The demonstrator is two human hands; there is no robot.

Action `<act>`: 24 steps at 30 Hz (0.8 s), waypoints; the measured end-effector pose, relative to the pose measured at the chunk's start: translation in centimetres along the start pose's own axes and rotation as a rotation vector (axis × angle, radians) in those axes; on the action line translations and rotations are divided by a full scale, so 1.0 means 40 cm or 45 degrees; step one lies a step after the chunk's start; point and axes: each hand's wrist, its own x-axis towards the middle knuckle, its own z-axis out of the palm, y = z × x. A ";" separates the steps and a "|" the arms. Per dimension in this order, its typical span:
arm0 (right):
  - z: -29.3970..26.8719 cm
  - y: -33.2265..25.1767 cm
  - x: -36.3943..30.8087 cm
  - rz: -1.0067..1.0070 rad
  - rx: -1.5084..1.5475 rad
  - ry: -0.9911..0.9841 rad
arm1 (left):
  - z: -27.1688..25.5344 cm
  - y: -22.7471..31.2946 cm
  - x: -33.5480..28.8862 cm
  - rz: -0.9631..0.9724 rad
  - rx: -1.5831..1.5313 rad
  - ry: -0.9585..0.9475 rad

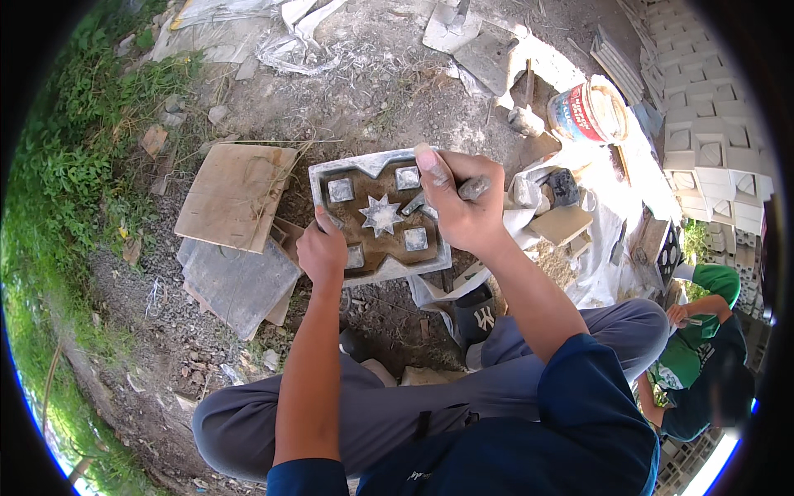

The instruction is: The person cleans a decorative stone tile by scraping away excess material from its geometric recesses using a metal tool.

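A grey metal mould (380,165) lies before me, with a raised star (383,217) in its middle and square blocks near the corners. Brown, damp-looking material (389,188) fills the space between them. My left hand (322,250) is closed on the mould's left side, its thumb up along the rim. In my right hand (467,207), above the mould's right side, is a small hand tool (475,188) with a stubby, caked handle. Its metal end (413,204) reaches toward the star; my fingers hide the middle of the tool.
Flat boards (240,194) are stacked on the left. At the right stand a paint bucket (588,113) and white sheeting (608,215) with rubble. A shovel (452,27) lies at the far side. Pale hollow blocks (707,140) are piled beyond; another person (703,364) sits at lower right.
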 end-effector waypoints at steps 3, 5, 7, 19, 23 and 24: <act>-0.015 -0.036 0.008 0.069 0.017 0.005 | -0.008 0.006 -0.007 -0.057 -0.044 -0.064; -0.029 -0.023 -0.001 0.046 0.107 0.089 | -0.002 0.011 -0.004 -0.054 -0.036 -0.085; -0.006 0.022 0.000 0.035 -0.113 -0.002 | 0.002 0.007 -0.004 -0.046 -0.032 -0.106; 0.001 -0.003 0.007 0.067 0.117 0.084 | 0.002 -0.004 0.002 0.010 0.002 0.032; 0.011 0.054 -0.006 -0.142 0.004 0.020 | 0.001 -0.002 -0.003 0.008 -0.005 -0.014; 0.012 0.035 -0.004 -0.030 0.104 0.109 | -0.001 -0.009 -0.002 0.003 -0.019 0.011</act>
